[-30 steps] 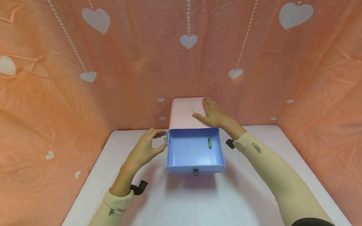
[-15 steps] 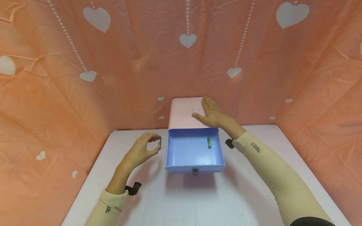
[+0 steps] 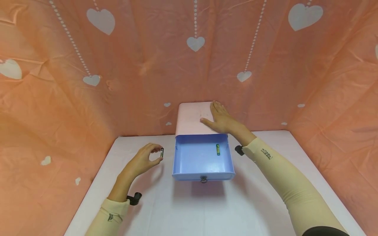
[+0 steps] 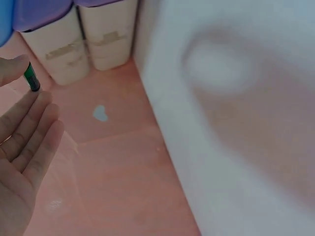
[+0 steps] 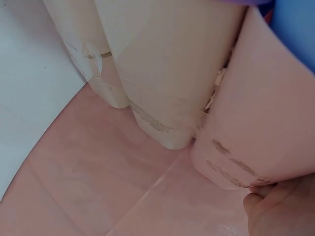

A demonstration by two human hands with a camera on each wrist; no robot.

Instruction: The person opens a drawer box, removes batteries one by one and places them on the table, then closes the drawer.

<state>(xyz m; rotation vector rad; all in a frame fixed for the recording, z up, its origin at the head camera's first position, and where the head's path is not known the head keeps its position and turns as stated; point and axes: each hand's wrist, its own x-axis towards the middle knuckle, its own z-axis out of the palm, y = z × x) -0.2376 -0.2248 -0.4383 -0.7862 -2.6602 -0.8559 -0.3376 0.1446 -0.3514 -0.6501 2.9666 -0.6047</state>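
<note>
My left hand [image 3: 143, 160] is held over the white table, left of the drawer, and pinches a small battery [image 3: 161, 152] upright between thumb and fingertips. In the left wrist view that battery [image 4: 31, 77] shows green and dark, its other fingers stretched out. A blue drawer [image 3: 193, 159] stands pulled out of a pink drawer unit [image 3: 191, 116]. Inside it, toward the right side, lies a green and yellow battery [image 3: 218, 149]. My right hand [image 3: 220, 119] rests with straight fingers on the unit's top, along its right edge.
Below the pink unit, cream drawer units [image 5: 167, 64] show in both wrist views, some with purple fronts. A ring pull [image 3: 203, 180] hangs on the drawer's front. Orange cloth [image 3: 141, 82] with white hearts encloses the white table [image 3: 189, 213] behind and at both sides.
My left hand has moved left and slightly down, away from the drawer's left edge, with the battery still pinched. The right hand, the drawer and the battery inside have stayed put.
</note>
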